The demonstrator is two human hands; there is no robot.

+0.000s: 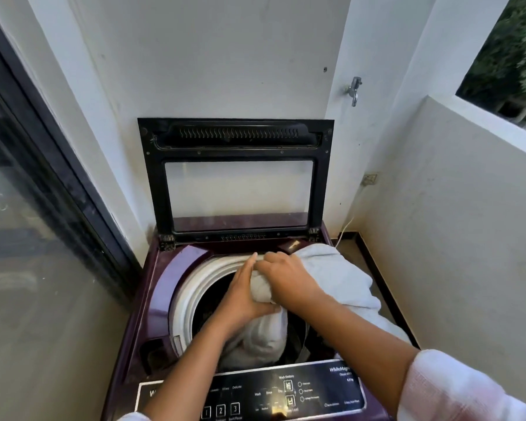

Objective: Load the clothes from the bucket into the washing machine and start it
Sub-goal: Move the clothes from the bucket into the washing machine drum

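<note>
Pale grey cloth (pixel 340 281) lies bunched over the open mouth of the top-loading washing machine (pixel 140 299). One fold hangs into the dark drum (pixel 208 302) near 6 o'clock, and the rest is heaped over the purple deck at 3 o'clock. Both hands meet on it above the middle of the opening. The left hand (pixel 243 296) comes in from 7 o'clock, its grip closed round a bunch of the fabric with the thumb pressed across it. The right hand (pixel 286 276) comes in from 5 o'clock, its grip curled over the same bunch from above. The glass-paned lid (pixel 152 183) stands upright at 12 o'clock against the wall. The control panel (pixel 316 387) runs along 6 o'clock, under the forearms. A tap (pixel 353 89) juts from the wall at 1 o'clock.
</note>
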